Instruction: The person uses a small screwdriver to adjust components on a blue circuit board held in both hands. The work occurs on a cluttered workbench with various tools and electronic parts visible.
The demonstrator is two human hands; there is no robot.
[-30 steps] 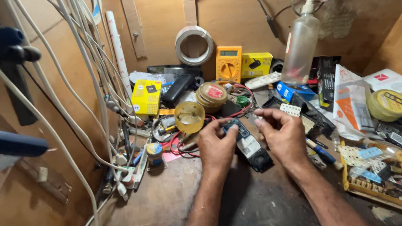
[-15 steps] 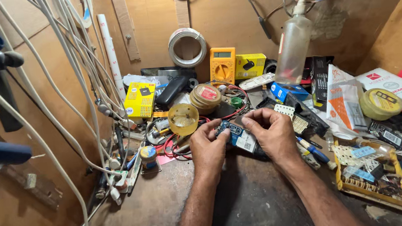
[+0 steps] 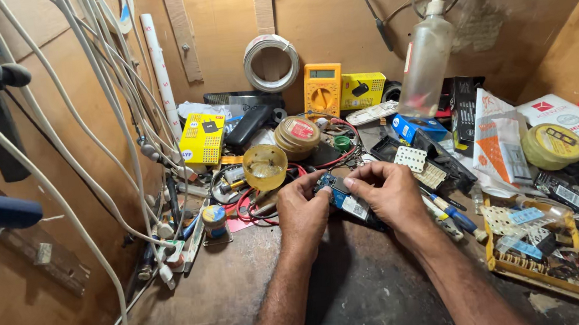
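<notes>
- Head view, centre of the frame: the left hand [image 3: 301, 208] and right hand [image 3: 390, 195] meet over a small blue circuit board [image 3: 342, 198], fingers of both pinched closed on it, the board held just above the dark surface [image 3: 361, 298].
- Each grip is tight: the left thumb and forefinger clamp the board's left end, while the right fingers [image 3: 359, 177] curl over its top edge.
- Just left of the hands, a round yellow tin [image 3: 265, 165] stands open beside a tangle of red wire [image 3: 247, 206].
- Upper centre: a yellow multimeter [image 3: 323, 89] leans on the wooden back wall, a yellow box [image 3: 362, 90] at its right and a coil of white cable [image 3: 272, 62] hanging at its left.
- Upper right: a clear plastic bottle [image 3: 426, 62] stands upright among boxes and packets.
- Lower right: a yellow tray [image 3: 536, 247] holds small parts.
- Left side of the frame: white cables [image 3: 96, 125] drape down the wall, with a second yellow box [image 3: 202, 140] near their foot.
</notes>
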